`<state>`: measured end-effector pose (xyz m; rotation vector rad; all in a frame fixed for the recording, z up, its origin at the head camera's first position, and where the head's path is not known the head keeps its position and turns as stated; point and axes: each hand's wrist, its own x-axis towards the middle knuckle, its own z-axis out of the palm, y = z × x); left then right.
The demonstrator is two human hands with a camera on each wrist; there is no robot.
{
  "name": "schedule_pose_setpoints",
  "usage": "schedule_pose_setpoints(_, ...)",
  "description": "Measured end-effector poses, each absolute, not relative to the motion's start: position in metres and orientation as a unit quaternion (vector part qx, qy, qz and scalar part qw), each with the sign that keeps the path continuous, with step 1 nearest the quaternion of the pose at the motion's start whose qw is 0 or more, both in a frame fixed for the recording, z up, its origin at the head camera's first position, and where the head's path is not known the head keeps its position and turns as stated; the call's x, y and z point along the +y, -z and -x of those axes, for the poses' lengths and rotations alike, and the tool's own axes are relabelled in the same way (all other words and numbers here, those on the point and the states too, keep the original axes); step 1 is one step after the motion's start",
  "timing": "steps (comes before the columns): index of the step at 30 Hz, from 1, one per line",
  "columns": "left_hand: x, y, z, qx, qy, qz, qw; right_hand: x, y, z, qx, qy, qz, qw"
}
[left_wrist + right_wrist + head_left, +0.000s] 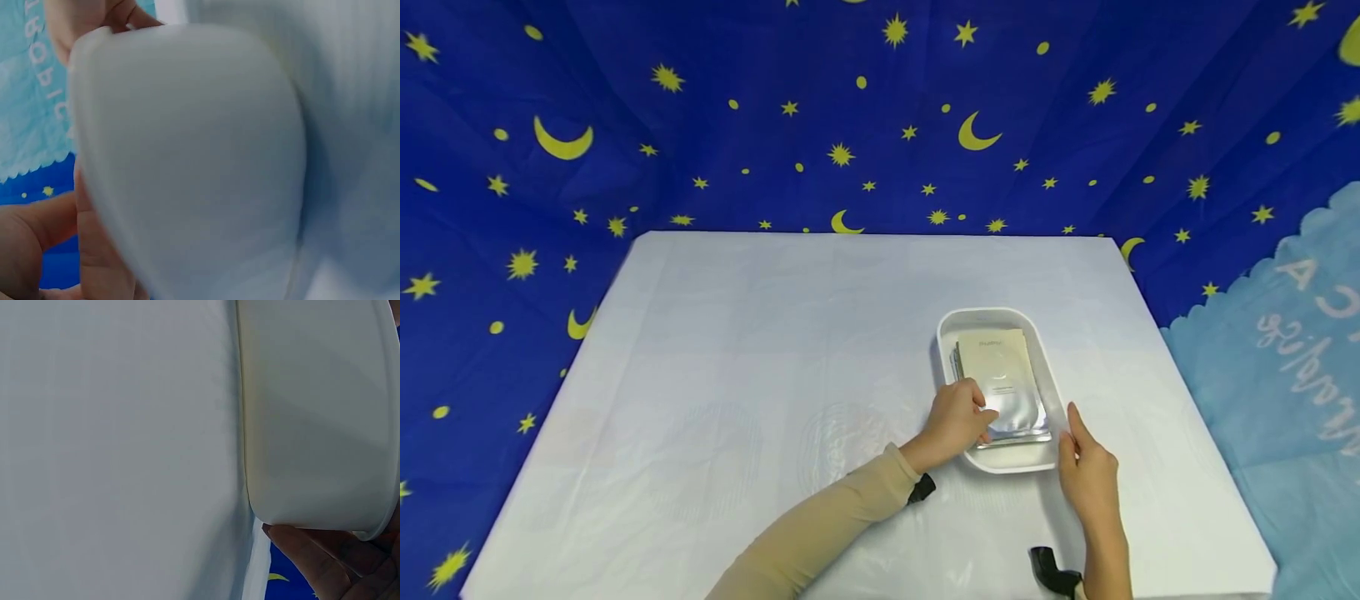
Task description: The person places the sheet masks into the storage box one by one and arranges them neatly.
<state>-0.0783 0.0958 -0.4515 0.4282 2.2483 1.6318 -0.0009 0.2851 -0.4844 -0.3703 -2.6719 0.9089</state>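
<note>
A white tray (1006,458) holds a small stack of flat sachets (1000,367), the uppermost cream at one end and shiny silver at the other. My left hand (958,417) reaches over the tray's left wall, its bent fingers at the silver end of the sachets. Whether those fingertips pinch a sachet is hidden. At the tray's right wall, my right hand (1090,479) grips the rim. In the right wrist view, fingers (312,556) lie against the tray's end wall. The left wrist view shows the tray's outer wall (194,144) and left-hand fingers (100,256) beside its rim.
The tray stands on a table with a white cover (737,350), right of its middle. A dark blue cloth with yellow stars and moons (820,117) hangs behind. Light blue lettered cloth (1285,367) lies along the right side.
</note>
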Motion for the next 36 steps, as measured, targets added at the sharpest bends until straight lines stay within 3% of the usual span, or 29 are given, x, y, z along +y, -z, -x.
schedule_pose_setpoints(12, 0.060, 0.435, 0.078, 0.762, -0.603, -0.133, 0.194, 0.285, 0.483, 0.000, -0.928, -0.317, 0.119, 0.152)
schedule_pose_setpoints(26, 0.010, 0.432, 0.082, 0.743, -0.649, -0.084, 0.142, 0.289, 0.482, -0.002, -0.931, -0.309, 0.117, 0.156)
schedule_pose_setpoints(31, -0.021, 0.424, 0.077, 0.796, -0.598, -0.080, 0.048, 0.292, 0.479, -0.001, -0.933, -0.318, 0.116, 0.122)
schedule_pose_setpoints(36, -0.070, 0.415, 0.077, 0.870, -0.466, -0.048, -0.155, 0.311, 0.467, 0.003, -0.948, -0.297, 0.076, 0.089)
